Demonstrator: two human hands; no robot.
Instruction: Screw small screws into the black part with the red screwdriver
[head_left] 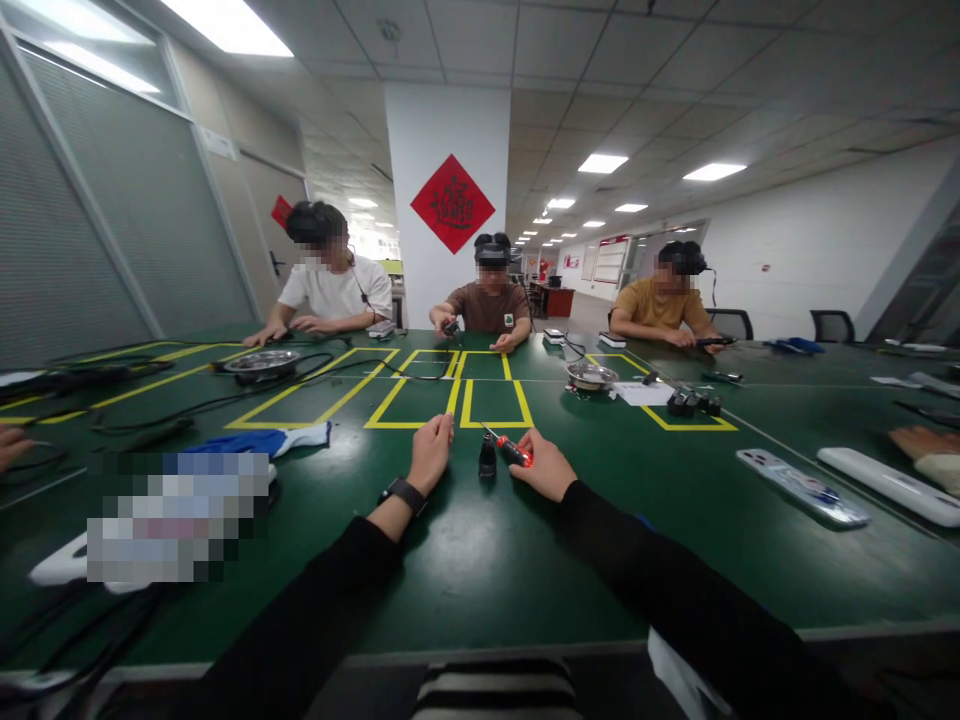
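My right hand is closed around the red and black handle of a screwdriver. Its thin shaft points away to the upper left, and a red glow shows by the fingers. Just left of the handle, a small black cylindrical part with a narrower top stands upright on the green table. The shaft passes close to that top; whether they touch I cannot tell. On the other side of the part, my left hand has its fingers pressed together. Anything between those fingers is hidden.
Yellow tape rectangles mark the table ahead. Left lie a blue and white glove and cables. Metal dishes and several black parts sit farther off. A phone lies right. Three people sit opposite; other hands show at both sides.
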